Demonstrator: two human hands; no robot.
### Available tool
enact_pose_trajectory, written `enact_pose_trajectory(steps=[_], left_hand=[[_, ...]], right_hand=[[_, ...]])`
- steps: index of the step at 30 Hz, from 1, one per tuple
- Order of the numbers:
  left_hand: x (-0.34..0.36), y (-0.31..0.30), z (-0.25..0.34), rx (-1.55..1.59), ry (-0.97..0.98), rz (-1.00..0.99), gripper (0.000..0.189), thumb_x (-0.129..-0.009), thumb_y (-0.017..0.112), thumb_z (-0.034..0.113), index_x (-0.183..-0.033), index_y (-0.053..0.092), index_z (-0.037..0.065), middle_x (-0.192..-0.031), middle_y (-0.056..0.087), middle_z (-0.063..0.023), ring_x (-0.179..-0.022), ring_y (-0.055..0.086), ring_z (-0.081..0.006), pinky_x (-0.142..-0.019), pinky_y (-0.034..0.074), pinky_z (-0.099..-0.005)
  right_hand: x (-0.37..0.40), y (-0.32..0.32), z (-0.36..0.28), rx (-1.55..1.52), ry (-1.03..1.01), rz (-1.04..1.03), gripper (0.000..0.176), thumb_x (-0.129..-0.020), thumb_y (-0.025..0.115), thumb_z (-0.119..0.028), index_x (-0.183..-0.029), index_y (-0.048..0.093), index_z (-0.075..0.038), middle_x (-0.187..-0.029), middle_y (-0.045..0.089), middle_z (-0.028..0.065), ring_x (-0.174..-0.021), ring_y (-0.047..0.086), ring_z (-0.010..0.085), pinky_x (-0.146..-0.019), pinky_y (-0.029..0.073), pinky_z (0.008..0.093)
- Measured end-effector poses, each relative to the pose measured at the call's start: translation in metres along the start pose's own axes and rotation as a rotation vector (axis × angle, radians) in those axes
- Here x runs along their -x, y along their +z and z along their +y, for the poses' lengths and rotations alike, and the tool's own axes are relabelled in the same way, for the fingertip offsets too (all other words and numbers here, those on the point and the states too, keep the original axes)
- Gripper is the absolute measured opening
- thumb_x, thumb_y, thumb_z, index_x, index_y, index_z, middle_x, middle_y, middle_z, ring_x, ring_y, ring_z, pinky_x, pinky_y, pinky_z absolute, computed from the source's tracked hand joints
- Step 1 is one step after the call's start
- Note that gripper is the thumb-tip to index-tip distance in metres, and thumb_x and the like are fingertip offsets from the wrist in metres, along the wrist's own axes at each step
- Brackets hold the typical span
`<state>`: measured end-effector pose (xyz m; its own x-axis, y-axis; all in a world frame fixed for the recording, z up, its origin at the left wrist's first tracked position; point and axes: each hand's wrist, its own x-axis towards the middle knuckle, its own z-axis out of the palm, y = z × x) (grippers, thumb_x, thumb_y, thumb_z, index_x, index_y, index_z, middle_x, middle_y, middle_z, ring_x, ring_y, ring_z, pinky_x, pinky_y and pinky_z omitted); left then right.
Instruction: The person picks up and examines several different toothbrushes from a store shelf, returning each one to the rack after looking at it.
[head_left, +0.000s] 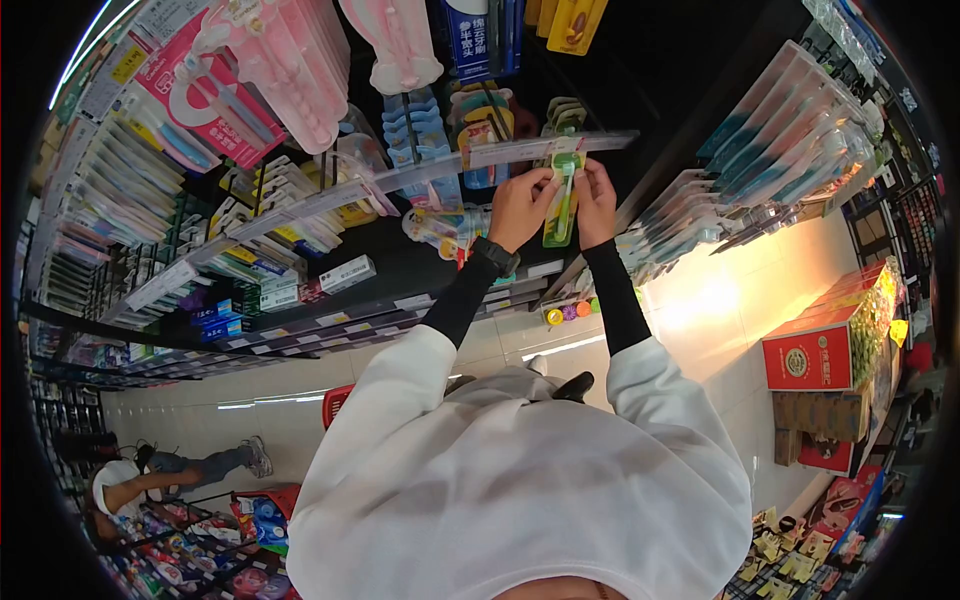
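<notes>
A packaged toothbrush [562,215] with a green and yellow backing is held upright between my two hands, at the front of the shelf rack. My left hand [521,208], with a dark watch [496,256] on its wrist, pinches the pack's left side near the top. On the opposite edge, the fingers of my right hand [597,208] are closed on the same pack. Just behind it runs a clear label strip [500,155], and more green packs [566,115] hang beyond. A colourful blister pack [440,228] hangs left of my left wrist.
Hanging toothbrush packs [130,170] fill the rack on the left, and blue-green packs [780,140] hang on the right. Small boxes [347,273] lie on the lower shelf. Red cartons [815,340] are stacked at right. Another person [190,475] is at lower left.
</notes>
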<state>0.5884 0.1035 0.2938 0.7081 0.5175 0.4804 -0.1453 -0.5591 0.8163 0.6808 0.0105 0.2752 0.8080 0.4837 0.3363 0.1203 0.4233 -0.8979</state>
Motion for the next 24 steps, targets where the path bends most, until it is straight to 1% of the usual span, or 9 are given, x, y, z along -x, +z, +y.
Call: enact_pose_trajectory(steps=[4, 6, 10, 12, 15, 19, 21, 22, 24], left_hand=[[-0.004, 0.005, 0.002, 0.011, 0.023, 0.010, 0.020, -0.081, 0.062, 0.016, -0.092, 0.062, -0.002, -0.067, 0.062, -0.0140, -0.055, 0.059, -0.0158, -0.051, 0.043, -0.0265], [-0.007, 0.009, 0.002, 0.004, 0.046, 0.029, 0.022, -0.081, 0.061, 0.016, -0.093, 0.062, -0.002, -0.069, 0.062, -0.0147, -0.056, 0.060, -0.0171, -0.052, 0.044, -0.0273], [-0.014, 0.016, 0.007, -0.027, 0.052, 0.033, 0.022, -0.082, 0.061, 0.015, -0.093, 0.062, -0.003, -0.069, 0.063, -0.0147, -0.056, 0.060, -0.0181, -0.052, 0.044, -0.0279], [-0.016, 0.020, 0.010, -0.023, 0.070, 0.091, 0.022, -0.082, 0.060, 0.015, -0.094, 0.062, -0.003, -0.069, 0.063, -0.0150, -0.056, 0.060, -0.0193, -0.052, 0.044, -0.0283], [-0.019, 0.023, 0.010, -0.036, 0.047, 0.089, 0.021, -0.082, 0.060, 0.014, -0.094, 0.063, -0.003, -0.069, 0.063, -0.0149, -0.056, 0.060, -0.0198, -0.052, 0.045, -0.0286], [-0.020, 0.024, 0.009, -0.052, 0.064, 0.101, 0.022, -0.082, 0.060, 0.014, -0.093, 0.063, -0.004, -0.067, 0.062, -0.0152, -0.055, 0.060, -0.0205, -0.052, 0.045, -0.0291], [-0.019, 0.026, 0.008, -0.069, 0.072, 0.117, 0.021, -0.081, 0.061, 0.015, -0.092, 0.063, -0.003, -0.066, 0.061, -0.0166, -0.054, 0.061, -0.0222, -0.051, 0.045, -0.0297], [-0.018, 0.027, 0.008, -0.067, 0.072, 0.114, 0.021, -0.081, 0.061, 0.015, -0.092, 0.063, -0.003, -0.066, 0.061, -0.0166, -0.054, 0.061, -0.0222, -0.051, 0.045, -0.0297], [-0.015, 0.030, 0.008, -0.074, 0.059, 0.123, 0.021, -0.080, 0.061, 0.016, -0.091, 0.063, -0.002, -0.066, 0.061, -0.0175, -0.055, 0.062, -0.0242, -0.050, 0.044, -0.0302]], right_hand=[[-0.002, 0.000, -0.003, -0.056, -0.011, 0.019, 0.016, -0.092, 0.047, -0.010, -0.104, 0.050, -0.001, -0.092, 0.057, 0.0028, -0.083, 0.052, 0.0071, -0.074, 0.042, 0.0219], [-0.007, -0.002, 0.002, -0.024, -0.081, 0.051, 0.015, -0.093, 0.045, -0.011, -0.104, 0.049, -0.002, -0.091, 0.057, 0.0030, -0.083, 0.051, 0.0066, -0.073, 0.041, 0.0218], [-0.018, 0.000, 0.001, -0.065, -0.069, 0.084, 0.016, -0.093, 0.043, -0.012, -0.105, 0.049, -0.002, -0.092, 0.056, 0.0035, -0.084, 0.051, 0.0070, -0.074, 0.041, 0.0221], [-0.023, 0.005, -0.003, -0.100, -0.107, 0.090, 0.016, -0.094, 0.042, -0.012, -0.105, 0.048, -0.002, -0.093, 0.056, 0.0036, -0.084, 0.051, 0.0077, -0.074, 0.042, 0.0227], [-0.027, 0.006, -0.003, -0.132, -0.131, 0.093, 0.016, -0.093, 0.041, -0.011, -0.105, 0.048, -0.001, -0.095, 0.056, 0.0039, -0.085, 0.051, 0.0082, -0.075, 0.042, 0.0230], [-0.031, 0.003, 0.001, -0.109, -0.130, 0.107, 0.016, -0.093, 0.041, -0.010, -0.104, 0.049, -0.001, -0.094, 0.057, 0.0039, -0.084, 0.051, 0.0078, -0.074, 0.042, 0.0227], [-0.031, 0.000, 0.000, -0.002, -0.161, 0.098, 0.015, -0.093, 0.041, -0.009, -0.101, 0.050, 0.000, -0.092, 0.057, 0.0035, -0.082, 0.051, 0.0074, -0.073, 0.042, 0.0221], [-0.030, 0.000, -0.001, -0.001, -0.161, 0.101, 0.015, -0.093, 0.041, -0.009, -0.101, 0.050, 0.000, -0.092, 0.057, 0.0035, -0.082, 0.051, 0.0074, -0.073, 0.042, 0.0221], [-0.027, 0.002, -0.003, 0.008, -0.155, 0.149, 0.016, -0.092, 0.042, -0.009, -0.102, 0.050, 0.001, -0.090, 0.058, 0.0031, -0.081, 0.051, 0.0072, -0.072, 0.041, 0.0219]])
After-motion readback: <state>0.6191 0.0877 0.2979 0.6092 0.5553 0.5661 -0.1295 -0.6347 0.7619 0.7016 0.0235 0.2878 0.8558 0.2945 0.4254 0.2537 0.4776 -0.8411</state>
